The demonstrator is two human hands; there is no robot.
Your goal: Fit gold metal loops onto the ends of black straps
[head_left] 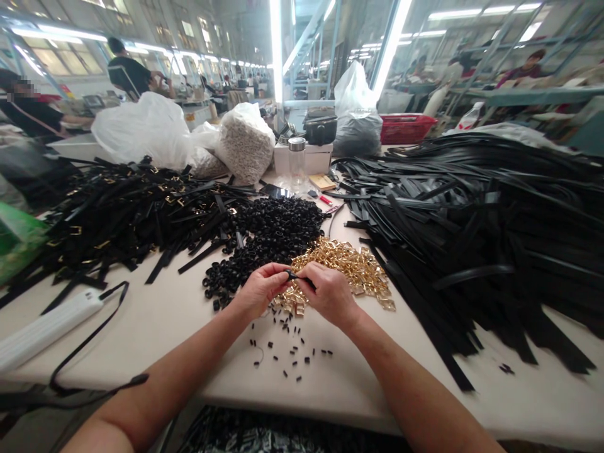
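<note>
My left hand [263, 289] pinches a small black piece [292, 275] between thumb and fingertips, above the table's middle. My right hand [328, 290] is closed around the other side of it, and dark material shows at its curled fingers. Whether this is a strap loop or a tool, I cannot tell. Just beyond the hands lie a heap of black strap loops [278, 229] and a heap of gold buckles [358, 267]. Several tiny black bits [295, 349] are scattered on the table below them.
Black straps with gold buckles [141, 214] are piled at left, long black straps [453, 214] at right. A white power strip [51, 327] with a cable lies at left. Behind stand a glass jar [297, 165], filled plastic bags [248, 141] and a red basket [406, 128]. People work farther back.
</note>
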